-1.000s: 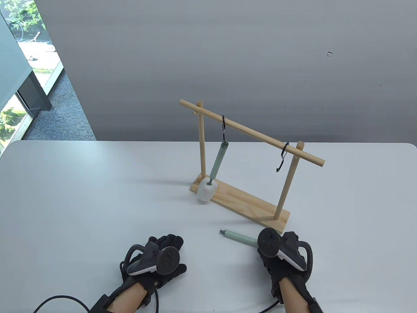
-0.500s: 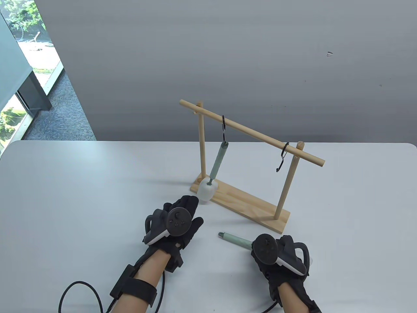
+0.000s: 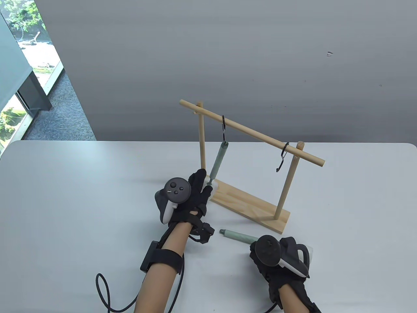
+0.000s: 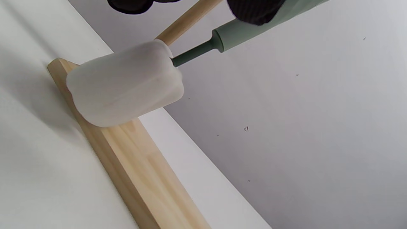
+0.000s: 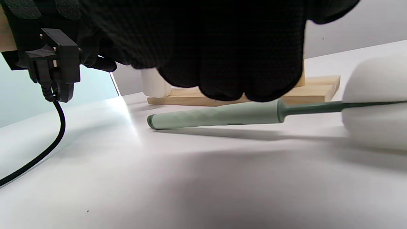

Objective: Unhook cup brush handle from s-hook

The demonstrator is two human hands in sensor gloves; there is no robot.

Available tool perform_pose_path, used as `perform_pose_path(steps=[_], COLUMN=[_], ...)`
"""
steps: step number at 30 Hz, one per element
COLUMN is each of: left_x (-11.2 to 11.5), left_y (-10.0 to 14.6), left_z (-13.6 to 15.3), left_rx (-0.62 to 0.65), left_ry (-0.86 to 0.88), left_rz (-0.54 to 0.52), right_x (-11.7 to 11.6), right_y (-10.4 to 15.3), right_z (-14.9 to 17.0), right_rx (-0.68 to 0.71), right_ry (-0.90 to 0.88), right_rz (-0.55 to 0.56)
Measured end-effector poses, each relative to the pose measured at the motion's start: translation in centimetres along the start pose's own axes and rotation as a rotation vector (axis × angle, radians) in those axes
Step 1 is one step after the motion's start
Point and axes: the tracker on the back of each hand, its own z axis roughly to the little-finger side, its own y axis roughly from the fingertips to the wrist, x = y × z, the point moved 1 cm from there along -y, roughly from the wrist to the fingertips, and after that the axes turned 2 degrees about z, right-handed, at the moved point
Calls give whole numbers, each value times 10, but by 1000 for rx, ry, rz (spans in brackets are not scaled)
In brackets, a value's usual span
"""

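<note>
Left hand reaches up to the hanging brush, its fingers spread loosely in front of the white sponge head. In the left wrist view two fingertips lie at the lower handle, one overlapping it, but a grip cannot be told from these views. That brush hangs by its handle's top from the left S-hook on the wooden rack's bar, the head just above the rack's base. A second S-hook hangs bare near the bar's right end.

Right hand rests on the table over a second brush lying flat there, handle end pointing left. Its fingers curl down over the handle; whether they grip it or merely cover it cannot be told. That brush's white head lies on the table at the right of the right wrist view.
</note>
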Motion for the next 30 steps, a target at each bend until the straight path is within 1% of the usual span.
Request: perform_pose_path(steps=[7,13,17,23,26,30], left_x=[9,15,16,14,11,8], left_y=[-24,-32,-31,-22,-17,-8], left_z=[-8,-9,-5,2,5,3], left_rx=[-30,-83,-97,-74,-70,-29], left_ry=[-76,-70,-58,-45,-26,-40], left_rz=[23,17,-12,-54,-55,-63], right_x=[0,-2,-2,-2,-3,-3], right_y=[1,0,1,1,1,1], right_z=[8,10,10,9,9,8], right_rx=[-25,-37,-40,-33,-30,-27], right_ry=[-49,-63,-66,-64,-63,-68], right_rz=[-6,-23,-30,-39,-40,-45])
